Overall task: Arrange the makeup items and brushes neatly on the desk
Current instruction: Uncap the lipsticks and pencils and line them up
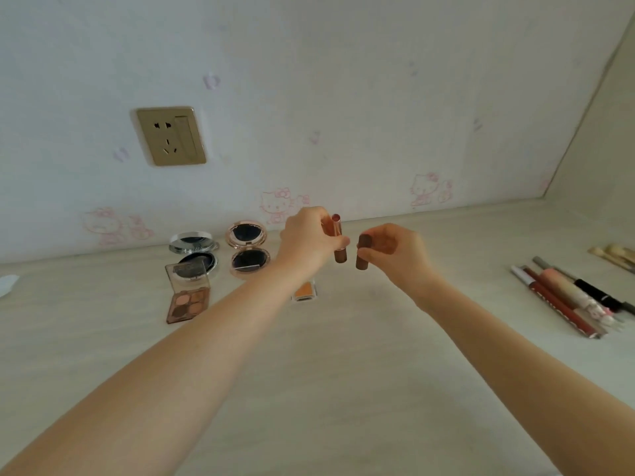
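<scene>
My left hand (307, 237) grips an uncapped lipstick (339, 250), upright, its dark red tip showing above a rose-gold tube with a brown base. My right hand (391, 247) pinches the brown lipstick cap (362, 257) just to the right of it, a small gap between the two. Both are held above the pale desk (343, 372) near the back wall. On the desk at the left lie a silver compact (194, 252), a rose-gold compact (248, 249), both open, and an open eyeshadow palette (187, 293). A small orange item (304, 290) lies partly hidden under my left wrist.
A row of pencils, lip liners and tubes (574, 293) lies at the right, with pale brushes (615, 255) behind them. A wall socket (170, 135) sits on the wallpapered back wall. Something white (8, 283) pokes in at the left edge.
</scene>
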Action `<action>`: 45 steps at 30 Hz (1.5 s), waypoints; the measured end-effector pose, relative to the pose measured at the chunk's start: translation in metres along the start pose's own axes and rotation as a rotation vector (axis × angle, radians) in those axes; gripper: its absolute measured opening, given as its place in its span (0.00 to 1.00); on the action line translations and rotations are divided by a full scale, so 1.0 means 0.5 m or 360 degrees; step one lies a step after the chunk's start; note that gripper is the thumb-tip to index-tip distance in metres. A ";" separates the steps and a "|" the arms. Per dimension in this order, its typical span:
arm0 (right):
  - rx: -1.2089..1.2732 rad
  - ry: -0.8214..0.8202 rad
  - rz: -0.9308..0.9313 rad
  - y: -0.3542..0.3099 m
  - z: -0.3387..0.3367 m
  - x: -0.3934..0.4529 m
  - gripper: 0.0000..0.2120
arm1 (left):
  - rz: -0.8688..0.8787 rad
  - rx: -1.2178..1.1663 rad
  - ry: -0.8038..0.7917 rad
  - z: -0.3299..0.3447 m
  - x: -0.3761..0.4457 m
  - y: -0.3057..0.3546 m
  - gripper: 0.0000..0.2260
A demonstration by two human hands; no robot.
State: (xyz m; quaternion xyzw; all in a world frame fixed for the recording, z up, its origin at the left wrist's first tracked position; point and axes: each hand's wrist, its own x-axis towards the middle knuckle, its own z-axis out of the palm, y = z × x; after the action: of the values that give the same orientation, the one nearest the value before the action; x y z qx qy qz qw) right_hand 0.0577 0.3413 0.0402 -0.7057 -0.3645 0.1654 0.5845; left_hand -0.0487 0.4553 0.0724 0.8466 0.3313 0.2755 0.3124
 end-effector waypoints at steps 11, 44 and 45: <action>-0.0133 -0.0002 0.0094 0.061 0.035 0.094 0.11 | -0.0076 0.0363 0.0038 0.077 0.079 -0.053 0.12; -0.0561 -0.0122 0.0012 0.101 0.048 0.124 0.19 | -0.0054 0.0390 -0.0072 0.080 0.104 -0.060 0.12; -0.0574 -0.0123 0.0001 0.100 0.046 0.122 0.19 | -0.0057 0.0386 -0.0089 0.080 0.104 -0.058 0.12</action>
State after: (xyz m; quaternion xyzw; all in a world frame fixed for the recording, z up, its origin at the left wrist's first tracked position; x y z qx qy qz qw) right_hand 0.0999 0.3983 -0.0012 -0.7923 -0.4103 0.1246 0.4341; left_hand -0.0004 0.4966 0.0393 0.8795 0.3684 0.2040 0.2216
